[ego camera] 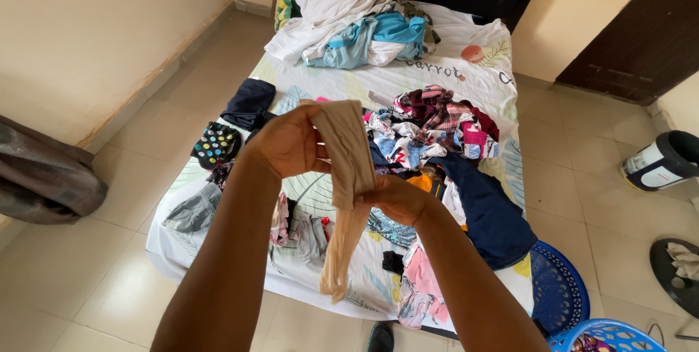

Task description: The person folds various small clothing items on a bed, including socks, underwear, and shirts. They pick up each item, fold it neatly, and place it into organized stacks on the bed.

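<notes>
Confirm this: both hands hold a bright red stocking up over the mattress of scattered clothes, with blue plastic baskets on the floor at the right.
Not quite: the stocking is beige, not bright red, as the head view shows. The rest stands: the left hand and right hand hold it over the mattress of clothes, with blue baskets at the right.

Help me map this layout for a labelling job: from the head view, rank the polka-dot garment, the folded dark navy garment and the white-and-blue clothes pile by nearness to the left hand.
From the left hand:
1. Polka-dot garment, just left of the hand on the mattress edge.
2. Folded dark navy garment, up and left.
3. White-and-blue clothes pile, at the mattress's far end.
</notes>
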